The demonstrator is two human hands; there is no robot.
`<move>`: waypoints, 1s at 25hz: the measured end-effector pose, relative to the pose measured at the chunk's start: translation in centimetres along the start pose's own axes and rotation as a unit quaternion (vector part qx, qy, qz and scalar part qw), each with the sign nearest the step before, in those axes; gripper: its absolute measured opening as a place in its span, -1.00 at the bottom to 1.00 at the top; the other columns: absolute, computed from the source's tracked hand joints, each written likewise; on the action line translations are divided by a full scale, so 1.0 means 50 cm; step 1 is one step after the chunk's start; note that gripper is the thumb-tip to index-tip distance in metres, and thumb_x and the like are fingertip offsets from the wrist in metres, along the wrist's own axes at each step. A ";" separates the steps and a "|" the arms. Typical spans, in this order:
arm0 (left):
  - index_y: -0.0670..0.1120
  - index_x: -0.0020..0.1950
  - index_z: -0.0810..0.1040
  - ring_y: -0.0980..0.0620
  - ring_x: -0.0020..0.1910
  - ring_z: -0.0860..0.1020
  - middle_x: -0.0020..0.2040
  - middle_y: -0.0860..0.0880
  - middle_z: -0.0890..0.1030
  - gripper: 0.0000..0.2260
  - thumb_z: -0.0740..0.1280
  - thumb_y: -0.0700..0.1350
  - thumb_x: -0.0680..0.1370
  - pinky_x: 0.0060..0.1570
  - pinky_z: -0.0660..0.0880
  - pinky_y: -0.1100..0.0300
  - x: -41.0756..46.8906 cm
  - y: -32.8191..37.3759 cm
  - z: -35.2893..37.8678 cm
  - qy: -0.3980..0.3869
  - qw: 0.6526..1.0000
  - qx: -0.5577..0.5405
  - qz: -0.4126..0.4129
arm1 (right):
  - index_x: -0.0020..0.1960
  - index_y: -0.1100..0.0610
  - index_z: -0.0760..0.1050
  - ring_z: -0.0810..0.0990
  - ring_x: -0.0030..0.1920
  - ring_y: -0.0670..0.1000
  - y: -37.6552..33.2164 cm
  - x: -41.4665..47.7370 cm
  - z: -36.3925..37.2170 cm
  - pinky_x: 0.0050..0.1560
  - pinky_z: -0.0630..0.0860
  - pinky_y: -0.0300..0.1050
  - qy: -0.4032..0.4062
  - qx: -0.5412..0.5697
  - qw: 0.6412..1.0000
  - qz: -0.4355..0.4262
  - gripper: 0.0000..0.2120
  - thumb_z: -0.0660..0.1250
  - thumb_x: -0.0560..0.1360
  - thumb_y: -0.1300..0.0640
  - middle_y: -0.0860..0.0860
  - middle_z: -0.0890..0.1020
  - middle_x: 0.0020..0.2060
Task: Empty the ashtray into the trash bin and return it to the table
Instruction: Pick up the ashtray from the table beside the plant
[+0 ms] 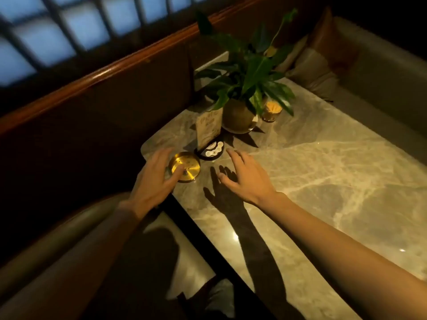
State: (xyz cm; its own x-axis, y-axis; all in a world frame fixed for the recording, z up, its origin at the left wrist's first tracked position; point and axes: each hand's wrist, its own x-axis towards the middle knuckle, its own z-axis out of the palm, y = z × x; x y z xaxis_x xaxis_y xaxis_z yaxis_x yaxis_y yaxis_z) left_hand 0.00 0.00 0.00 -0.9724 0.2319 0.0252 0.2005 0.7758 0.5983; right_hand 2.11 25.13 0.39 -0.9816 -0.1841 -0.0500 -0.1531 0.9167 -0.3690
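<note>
At the far left, a wooden rail (129,63) ran along the top of a dark booth back, with a blurred gridded window (57,26) above it. The left hand (152,181) reached over the near corner of the marble table (323,181), fingers spread and unclenched, thumb lying across the near edge of the ashtray (184,166); whether the hand actually touched it could not be determined. The ashtray, a round brass-coloured item, stood upright on the table near that corner. Just beside it to the right stood a dark round base (211,150) carrying an upright card sign (209,129). Behind the sign stood a potted plant (245,88) in a round pot on a saucer, with a small glass holder (272,111) of thin sticks just beside it on the right. The right hand (247,179) hovered above the tabletop, fingers spread and holding nothing, casting a shadow on the marble. At the far right, cushions (316,68) lay on an upholstered bench (381,65).
</note>
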 end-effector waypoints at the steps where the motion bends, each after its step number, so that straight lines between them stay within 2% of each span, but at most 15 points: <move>1: -0.03 0.49 0.25 0.00 0.44 0.30 0.48 -0.07 0.32 -0.47 0.23 0.13 0.58 0.32 0.26 0.09 0.002 -0.018 0.009 -0.007 1.000 -0.015 -0.019 | 0.51 0.13 0.17 0.38 0.36 0.15 -0.003 0.013 0.022 0.27 0.42 0.06 -0.013 0.016 1.000 0.015 -0.31 0.22 0.52 -0.22 0.13 0.39 0.39; 3: -0.03 0.49 0.26 0.09 0.40 0.28 0.48 -0.05 0.31 -0.46 0.29 0.10 0.56 0.33 0.26 0.15 0.007 -0.053 0.029 -0.027 0.997 -0.049 -0.046 | 0.52 0.17 0.15 0.36 0.38 0.15 -0.009 0.034 0.058 0.33 0.36 0.04 -0.038 0.051 0.998 0.029 -0.28 0.27 0.51 -0.18 0.15 0.37 0.40; 5: -0.09 0.47 0.29 0.16 0.34 0.27 0.45 -0.09 0.35 -0.42 0.39 0.01 0.51 0.28 0.21 0.36 0.009 -0.078 0.054 -0.025 0.996 -0.067 -0.054 | 0.52 0.20 0.14 0.33 0.41 0.14 -0.017 0.051 0.091 0.39 0.28 -0.01 -0.075 0.089 0.992 0.039 -0.26 0.33 0.50 -0.13 0.16 0.36 0.42; 6: -0.13 0.46 0.31 0.12 0.35 0.31 0.42 -0.13 0.38 -0.39 0.44 -0.03 0.48 0.25 0.19 0.44 0.012 -0.094 0.067 -0.012 0.997 -0.063 -0.045 | 0.52 0.21 0.14 0.33 0.41 0.13 -0.022 0.061 0.105 0.40 0.26 -0.04 -0.085 0.105 0.990 0.042 -0.25 0.35 0.50 -0.11 0.17 0.35 0.42; 8: -0.19 0.45 0.32 -0.05 0.38 0.40 0.39 -0.18 0.41 -0.33 0.50 -0.07 0.42 0.28 0.27 0.34 0.023 -0.124 0.089 0.001 0.998 -0.060 -0.027 | 0.52 0.22 0.15 0.33 0.41 0.12 -0.026 0.081 0.128 0.39 0.26 -0.09 -0.091 0.131 0.986 0.042 -0.23 0.39 0.48 -0.08 0.18 0.37 0.41; 10: -0.21 0.46 0.30 -0.11 0.37 0.42 0.38 -0.22 0.40 -0.27 0.54 -0.09 0.38 0.28 0.33 0.22 0.033 -0.143 0.107 -0.008 0.996 -0.084 -0.034 | 0.50 0.22 0.17 0.35 0.40 0.12 -0.029 0.098 0.149 0.34 0.24 -0.18 -0.088 0.148 0.984 0.048 -0.23 0.43 0.46 -0.05 0.17 0.39 0.40; 14: -0.17 0.46 0.29 0.05 0.32 0.39 0.35 -0.15 0.41 -0.18 0.58 -0.01 0.31 0.28 0.30 0.38 0.051 -0.167 0.135 -0.025 0.990 -0.133 -0.027 | 0.48 0.22 0.22 0.40 0.36 0.11 -0.026 0.129 0.187 0.29 0.23 -0.23 -0.093 0.164 0.981 0.036 -0.22 0.47 0.41 -0.05 0.17 0.43 0.36; 18: -0.11 0.48 0.26 -0.02 0.35 0.40 0.33 0.01 0.36 -0.10 0.59 0.05 0.25 0.34 0.41 0.06 0.051 -0.186 0.154 -0.033 0.985 -0.169 -0.028 | 0.47 0.18 0.26 0.41 0.32 0.06 -0.030 0.137 0.210 0.25 0.24 -0.28 -0.103 0.169 0.980 0.028 -0.20 0.50 0.38 -0.09 0.13 0.45 0.33; 22: -0.12 0.50 0.21 -0.05 0.38 0.39 0.40 -0.12 0.37 -0.05 0.58 0.09 0.23 0.34 0.42 -0.07 0.059 -0.201 0.164 -0.057 0.982 -0.170 -0.057 | 0.47 0.17 0.26 0.42 0.31 0.06 -0.030 0.150 0.226 0.28 0.29 -0.23 -0.092 0.171 0.981 0.027 -0.17 0.53 0.34 -0.11 0.12 0.45 0.31; 25: -0.15 0.51 0.22 -0.08 0.35 0.42 0.37 -0.15 0.39 -0.04 0.55 0.12 0.23 0.29 0.45 -0.09 0.064 -0.207 0.169 -0.061 0.982 -0.166 -0.060 | 0.48 0.19 0.24 0.40 0.33 0.06 -0.027 0.156 0.234 0.33 0.31 -0.15 -0.093 0.173 0.980 0.028 -0.12 0.54 0.32 -0.12 0.13 0.44 0.33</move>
State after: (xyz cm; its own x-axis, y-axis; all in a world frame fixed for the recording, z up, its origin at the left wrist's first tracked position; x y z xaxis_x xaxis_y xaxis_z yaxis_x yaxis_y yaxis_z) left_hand -4.20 -2.34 -12.88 -0.9610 0.2346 -0.1464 0.0149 0.5726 0.8197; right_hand -4.00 18.32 -10.35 -0.9450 -0.2267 -0.2356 -0.0196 0.7585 -0.6514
